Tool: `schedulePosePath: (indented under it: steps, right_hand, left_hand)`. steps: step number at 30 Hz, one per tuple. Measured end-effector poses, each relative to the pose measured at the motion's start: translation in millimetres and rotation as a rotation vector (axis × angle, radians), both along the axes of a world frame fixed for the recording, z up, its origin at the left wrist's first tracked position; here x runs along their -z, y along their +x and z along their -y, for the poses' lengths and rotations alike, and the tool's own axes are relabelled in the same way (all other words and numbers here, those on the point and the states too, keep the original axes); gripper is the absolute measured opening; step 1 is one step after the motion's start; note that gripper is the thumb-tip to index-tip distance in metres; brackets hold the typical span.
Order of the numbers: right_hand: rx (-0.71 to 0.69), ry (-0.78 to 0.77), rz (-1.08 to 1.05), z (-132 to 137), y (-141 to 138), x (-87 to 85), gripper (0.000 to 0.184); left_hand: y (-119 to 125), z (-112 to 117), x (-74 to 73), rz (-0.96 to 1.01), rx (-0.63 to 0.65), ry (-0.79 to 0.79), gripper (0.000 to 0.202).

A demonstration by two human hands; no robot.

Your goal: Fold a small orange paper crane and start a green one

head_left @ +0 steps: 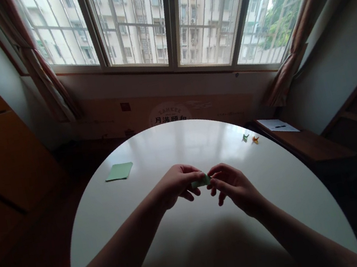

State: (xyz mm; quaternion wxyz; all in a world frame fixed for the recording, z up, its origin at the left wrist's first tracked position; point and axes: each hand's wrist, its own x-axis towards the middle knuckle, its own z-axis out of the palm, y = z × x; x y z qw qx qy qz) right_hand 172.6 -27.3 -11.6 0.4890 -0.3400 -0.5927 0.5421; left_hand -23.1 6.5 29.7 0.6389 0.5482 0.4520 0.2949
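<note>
Green paper [202,181] pinched between left hand [177,184], right hand [232,186] grip

Two bare arms — the left forearm [118,259] wide where it nears the camera, the right forearm [293,233] slimmer — narrow to slender wrists and end in the left hand [177,184] and the right hand [232,186], both uncovered and dim in shadow.

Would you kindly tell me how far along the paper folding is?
Done: a green folded figure and an orange folded figure sit on the round table. In hand: left hand and right hand pinch a small green paper. Left: a green sheet lies unfolded.
</note>
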Motion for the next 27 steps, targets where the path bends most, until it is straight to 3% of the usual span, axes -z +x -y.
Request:
schedulePosePath:
  steps: [19,27]
  right_hand:
    - [0.087,0.097,-0.036,3,-3,-2.3,0.021]
    - [0.059,0.099,0.034,1,0,-1.0,0.024]
  left_hand:
    - [3,7,-11.7,-0.011,0.012,0.139,0.026]
    - [3,3,-5.2,-0.045,0.021,0.104,0.032]
